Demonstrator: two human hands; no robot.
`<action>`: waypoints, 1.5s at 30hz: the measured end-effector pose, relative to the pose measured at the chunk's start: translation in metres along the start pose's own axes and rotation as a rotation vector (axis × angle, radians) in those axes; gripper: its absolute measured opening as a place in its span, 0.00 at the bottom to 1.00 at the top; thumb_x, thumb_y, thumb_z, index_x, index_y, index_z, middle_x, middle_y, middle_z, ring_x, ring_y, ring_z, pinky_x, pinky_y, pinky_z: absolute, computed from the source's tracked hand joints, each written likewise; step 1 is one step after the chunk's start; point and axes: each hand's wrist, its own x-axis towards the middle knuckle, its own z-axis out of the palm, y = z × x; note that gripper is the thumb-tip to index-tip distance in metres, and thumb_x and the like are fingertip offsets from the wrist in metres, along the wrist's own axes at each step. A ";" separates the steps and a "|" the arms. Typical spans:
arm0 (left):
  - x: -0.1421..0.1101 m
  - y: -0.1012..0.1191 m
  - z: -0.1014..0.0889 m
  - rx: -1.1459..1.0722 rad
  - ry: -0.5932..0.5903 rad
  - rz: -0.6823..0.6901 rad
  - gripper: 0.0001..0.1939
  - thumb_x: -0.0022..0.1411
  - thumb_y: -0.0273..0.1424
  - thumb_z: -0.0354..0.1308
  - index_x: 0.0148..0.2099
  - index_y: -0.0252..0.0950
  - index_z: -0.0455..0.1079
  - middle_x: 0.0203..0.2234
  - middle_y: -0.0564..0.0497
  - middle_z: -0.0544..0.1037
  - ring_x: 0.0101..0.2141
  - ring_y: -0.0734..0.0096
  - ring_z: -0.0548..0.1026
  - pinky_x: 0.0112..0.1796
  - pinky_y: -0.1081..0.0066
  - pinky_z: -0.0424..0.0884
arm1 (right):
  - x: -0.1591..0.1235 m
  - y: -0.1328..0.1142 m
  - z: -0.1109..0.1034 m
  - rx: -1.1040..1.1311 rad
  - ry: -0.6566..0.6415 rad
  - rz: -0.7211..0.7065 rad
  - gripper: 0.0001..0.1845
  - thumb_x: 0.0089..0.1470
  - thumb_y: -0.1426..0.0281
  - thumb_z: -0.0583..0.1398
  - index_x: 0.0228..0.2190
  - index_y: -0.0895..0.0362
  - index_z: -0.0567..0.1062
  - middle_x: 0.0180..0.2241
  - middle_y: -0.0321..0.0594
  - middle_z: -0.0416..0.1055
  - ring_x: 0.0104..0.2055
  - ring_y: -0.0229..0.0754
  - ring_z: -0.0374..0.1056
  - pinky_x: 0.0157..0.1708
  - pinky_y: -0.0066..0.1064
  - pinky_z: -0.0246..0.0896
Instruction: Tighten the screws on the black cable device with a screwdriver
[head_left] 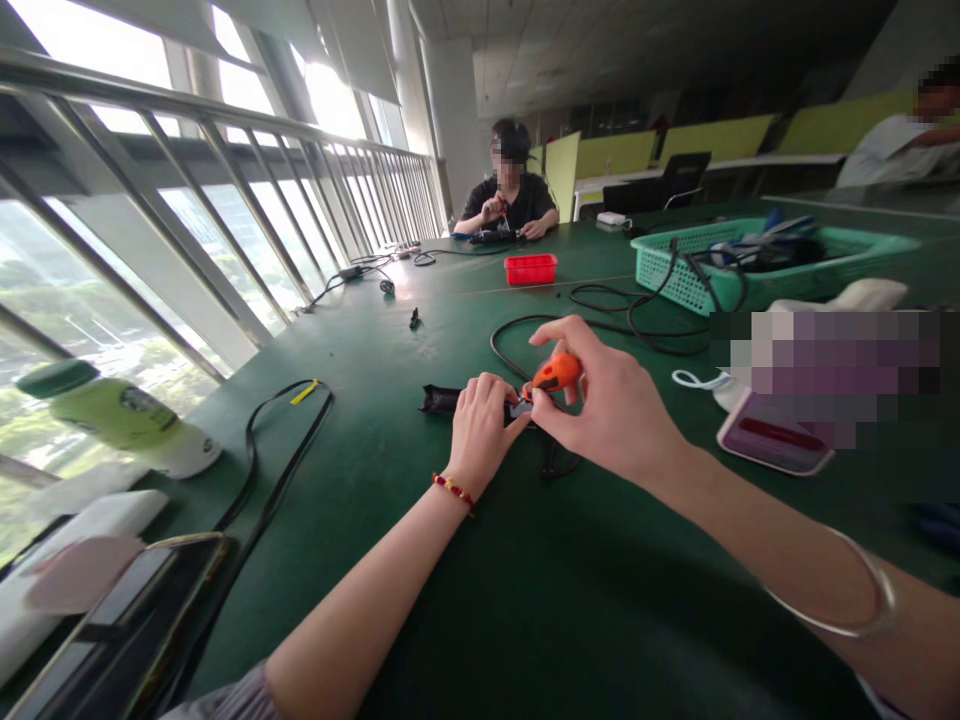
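Observation:
On the green table, a long black device [439, 400] lies crosswise with its flared end to the left. My left hand [484, 412] wraps over its middle, thumb and fingers closed on the casing and hiding part of it. Just to the right, my right hand [611, 395] grips an orange-and-black screwdriver [561, 372] by its bulbous handle. The screwdriver slants down to the left toward the device, beside my left thumb. Its tip is hidden by my fingers, so I cannot tell whether it touches a screw.
A black cable [517, 322] loops behind my hands toward a green basket [675, 275] of parts. Beyond stands a red tray [531, 270], with a small black piece [414, 318] nearer. A bottle [124, 415] and phone [124, 625] lie left. Another person [510, 190] works opposite.

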 end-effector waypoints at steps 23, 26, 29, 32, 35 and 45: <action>0.000 0.007 -0.006 -0.041 -0.080 0.084 0.03 0.62 0.31 0.55 0.36 0.37 0.67 0.38 0.49 0.70 0.41 0.64 0.67 0.43 0.64 0.65 | -0.026 0.020 -0.011 0.097 -0.195 -0.048 0.06 0.53 0.66 0.56 0.30 0.54 0.72 0.27 0.34 0.74 0.26 0.36 0.67 0.28 0.28 0.60; 0.000 0.007 -0.006 -0.063 -0.089 0.064 0.03 0.60 0.31 0.58 0.36 0.37 0.68 0.38 0.49 0.70 0.41 0.64 0.67 0.43 0.64 0.65 | -0.041 0.035 -0.013 0.113 -0.085 -0.192 0.04 0.53 0.70 0.56 0.29 0.55 0.71 0.29 0.36 0.75 0.30 0.36 0.69 0.33 0.28 0.63; 0.001 0.008 -0.006 -0.058 -0.090 0.054 0.04 0.59 0.30 0.59 0.36 0.37 0.68 0.38 0.50 0.70 0.41 0.64 0.67 0.44 0.64 0.65 | -0.050 0.044 -0.014 0.064 -0.002 -0.324 0.02 0.51 0.72 0.57 0.29 0.55 0.71 0.26 0.36 0.74 0.27 0.36 0.68 0.30 0.29 0.63; 0.001 0.008 -0.005 -0.048 -0.088 0.054 0.04 0.59 0.30 0.60 0.36 0.36 0.68 0.38 0.50 0.71 0.41 0.64 0.68 0.44 0.65 0.65 | -0.052 0.046 -0.012 0.050 0.022 -0.341 0.02 0.51 0.73 0.58 0.30 0.55 0.71 0.26 0.36 0.74 0.27 0.36 0.68 0.30 0.28 0.64; 0.000 0.008 -0.006 -0.046 -0.092 0.061 0.05 0.59 0.30 0.60 0.36 0.36 0.68 0.38 0.50 0.71 0.41 0.64 0.68 0.44 0.65 0.65 | -0.051 0.046 -0.009 0.068 0.023 -0.323 0.02 0.52 0.73 0.57 0.30 0.55 0.71 0.27 0.36 0.74 0.28 0.36 0.69 0.31 0.28 0.65; 0.000 0.007 -0.005 -0.049 -0.106 0.038 0.05 0.59 0.31 0.59 0.37 0.37 0.65 0.38 0.50 0.71 0.40 0.64 0.67 0.43 0.64 0.65 | -0.052 0.047 -0.007 0.089 0.065 -0.298 0.02 0.51 0.73 0.57 0.29 0.55 0.71 0.25 0.36 0.74 0.26 0.36 0.69 0.30 0.28 0.65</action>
